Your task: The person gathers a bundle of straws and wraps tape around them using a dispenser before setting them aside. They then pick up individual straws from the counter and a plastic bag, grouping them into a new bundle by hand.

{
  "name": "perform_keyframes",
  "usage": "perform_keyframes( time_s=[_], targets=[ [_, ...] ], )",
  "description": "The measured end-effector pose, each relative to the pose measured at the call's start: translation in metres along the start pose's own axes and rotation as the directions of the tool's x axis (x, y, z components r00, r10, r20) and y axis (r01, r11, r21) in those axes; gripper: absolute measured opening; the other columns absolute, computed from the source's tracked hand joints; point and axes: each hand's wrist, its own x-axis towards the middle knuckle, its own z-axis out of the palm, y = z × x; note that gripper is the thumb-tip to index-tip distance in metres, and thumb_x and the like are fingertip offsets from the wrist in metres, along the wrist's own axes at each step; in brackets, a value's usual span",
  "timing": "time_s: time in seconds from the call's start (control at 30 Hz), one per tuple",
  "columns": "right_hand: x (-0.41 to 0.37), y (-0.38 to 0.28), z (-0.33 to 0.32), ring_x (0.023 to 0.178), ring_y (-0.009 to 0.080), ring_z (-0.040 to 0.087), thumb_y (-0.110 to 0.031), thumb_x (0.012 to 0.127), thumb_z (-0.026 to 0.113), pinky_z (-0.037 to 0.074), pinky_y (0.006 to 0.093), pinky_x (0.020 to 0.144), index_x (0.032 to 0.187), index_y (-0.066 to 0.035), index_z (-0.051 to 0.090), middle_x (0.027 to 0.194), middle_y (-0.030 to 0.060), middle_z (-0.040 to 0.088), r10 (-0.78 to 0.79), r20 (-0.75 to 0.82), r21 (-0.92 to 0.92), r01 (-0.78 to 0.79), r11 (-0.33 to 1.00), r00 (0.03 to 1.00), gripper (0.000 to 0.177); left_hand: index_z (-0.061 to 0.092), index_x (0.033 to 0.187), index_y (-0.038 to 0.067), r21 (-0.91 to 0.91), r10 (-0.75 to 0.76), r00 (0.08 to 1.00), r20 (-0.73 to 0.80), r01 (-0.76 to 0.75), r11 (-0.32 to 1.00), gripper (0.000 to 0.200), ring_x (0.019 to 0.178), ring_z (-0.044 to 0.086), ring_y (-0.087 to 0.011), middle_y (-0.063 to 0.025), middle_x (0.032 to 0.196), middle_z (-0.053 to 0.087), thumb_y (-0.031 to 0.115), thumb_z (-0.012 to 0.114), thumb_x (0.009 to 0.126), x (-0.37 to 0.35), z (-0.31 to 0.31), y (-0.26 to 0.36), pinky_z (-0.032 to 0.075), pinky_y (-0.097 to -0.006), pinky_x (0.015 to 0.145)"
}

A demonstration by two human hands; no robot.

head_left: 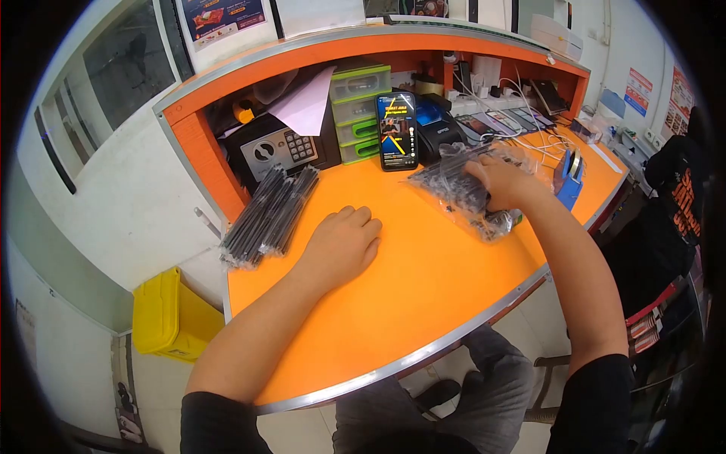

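My left hand (344, 242) rests palm down on the orange desk with its fingers curled in and nothing visible in them. To its left lies a pile of thin black sticks in clear plastic wrap (271, 212). My right hand (501, 181) is at a crumpled clear plastic bag (454, 181) holding dark, thin pieces. Its fingers curl against the bag, and their tips are partly hidden there. Upright behind the bag stands a phone (398, 132) with its screen lit.
A black safe (283, 147) and green-edged drawers (357, 113) stand under the orange shelf. At the right are a blue tape dispenser (567, 180), white cables (522, 129) and several phones. A yellow bin (174, 318) stands on the floor at left.
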Motion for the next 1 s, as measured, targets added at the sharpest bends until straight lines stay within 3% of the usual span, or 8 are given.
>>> perform_keyframes(
  time_s=[0.1,0.2,0.3,0.43,0.63,0.83,0.93,1.0],
  targets=[
    [0.001,0.007,0.012,0.121,0.0374,0.055,-0.006,0.061,0.084,0.046,0.0450,0.101,0.122,-0.011,0.057,0.127,0.0188,0.060,-0.112,-0.148,-0.048,0.106,0.993,0.983,0.066,0.064,0.099,0.004,-0.017,-0.001,1.000,-0.010,0.000,1.000,0.018,0.089,0.059,-0.0314,-0.0124,0.094,0.059,0.015,0.065,0.084,-0.001,-0.001,0.000,0.050,-0.0425,0.080],
    [-0.006,0.013,0.001,0.113,0.0362,0.061,-0.009,0.068,0.083,0.049,0.0428,0.096,0.118,-0.008,0.063,0.116,0.0157,0.066,-0.132,-0.190,-0.011,0.132,0.991,0.973,0.054,0.064,0.099,0.004,-0.026,-0.004,1.000,-0.011,0.003,1.000,0.018,0.090,0.059,-0.0315,-0.0123,0.094,0.059,0.016,0.065,0.084,-0.001,-0.001,-0.001,0.050,-0.0424,0.080],
    [-0.024,0.018,-0.011,0.102,0.0376,0.065,-0.010,0.072,0.081,0.051,0.0430,0.090,0.111,-0.004,0.066,0.104,0.0178,0.070,-0.140,-0.399,0.029,0.165,0.986,0.906,0.043,0.064,0.099,0.005,-0.030,-0.002,1.000,-0.001,0.002,1.000,0.018,0.090,0.059,-0.0315,-0.0122,0.094,0.059,0.016,0.065,0.085,-0.001,-0.001,0.000,0.050,-0.0422,0.080],
    [-0.037,0.023,-0.016,0.090,0.0386,0.067,-0.009,0.077,0.079,0.052,0.0409,0.078,0.113,-0.003,0.065,0.093,0.0228,0.069,0.022,-0.507,0.293,0.149,0.944,0.862,0.039,0.064,0.099,0.005,-0.029,-0.004,1.000,0.015,0.004,1.000,0.018,0.090,0.059,-0.0315,-0.0120,0.095,0.059,0.016,0.065,0.085,0.000,-0.003,0.001,0.050,-0.0420,0.081],
    [-0.055,0.005,-0.026,0.091,0.0247,0.067,-0.009,0.088,0.074,0.051,0.0339,0.082,0.103,-0.001,0.060,0.093,0.0134,0.068,0.148,-0.612,0.474,0.210,0.855,0.777,0.022,0.064,0.100,0.005,-0.027,-0.011,1.000,0.020,0.012,1.000,0.018,0.091,0.059,-0.0315,-0.0121,0.096,0.059,0.016,0.065,0.086,-0.001,-0.004,0.001,0.050,-0.0419,0.081],
    [-0.048,0.012,-0.034,0.089,0.0155,0.069,-0.010,0.093,0.066,0.053,0.0309,0.082,0.104,0.000,0.061,0.096,0.0077,0.071,0.352,-0.751,0.649,0.524,0.552,0.559,0.016,0.064,0.099,0.005,-0.030,-0.008,1.000,0.016,0.009,0.999,0.018,0.091,0.059,-0.0315,-0.0122,0.095,0.059,0.016,0.065,0.085,-0.002,-0.005,0.001,0.050,-0.0423,0.081],
    [-0.073,-0.010,-0.079,0.085,0.0161,0.071,-0.013,0.093,0.067,0.055,0.0313,0.081,0.101,0.000,0.060,0.090,0.0078,0.070,0.369,-0.804,0.594,0.597,0.539,0.467,0.017,0.064,0.099,0.005,-0.044,-0.021,0.999,0.025,0.022,0.999,0.019,0.093,0.059,-0.0324,-0.0128,0.096,0.060,0.017,0.066,0.084,-0.002,-0.006,0.001,0.050,-0.0414,0.082],
    [-0.088,-0.033,-0.102,0.082,0.0176,0.072,-0.014,0.091,0.068,0.057,0.0324,0.079,0.101,-0.001,0.060,0.088,0.0081,0.070,0.424,-0.754,0.651,0.659,0.376,0.502,0.018,0.065,0.103,0.005,-0.099,-0.044,0.999,-0.003,0.044,0.994,0.022,0.098,0.060,-0.0322,-0.0127,0.101,0.061,0.018,0.067,0.085,-0.003,-0.007,0.001,0.051,-0.0403,0.085]
  ],
)
